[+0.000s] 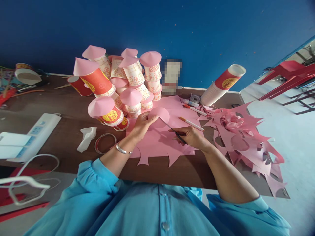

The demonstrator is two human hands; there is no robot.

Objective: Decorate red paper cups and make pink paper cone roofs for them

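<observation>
Here, the left hand (142,126) pinches a pink paper circle (161,112) while the right hand (193,136) grips scissors (180,137); a slipping circle could skew the cut.

Legible text: none. Marks are located as follows.

Upper red cup (98,82): gold emblem on the side wall, strokes not readable. Front red cup (112,116): round gold emblem facing outward, strokes too fine to read. Low red cup (122,124): gold emblem, partly visible, not readable. Cup stack (229,82): round gold emblem on the red cup at the top, strokes not readable. White strip (48,122): blue label patches on the upper face, print too small to read. Tube (190,103): bluish label, print not readable. Wall panel (172,77): surface pixelated, content not readable.
</observation>
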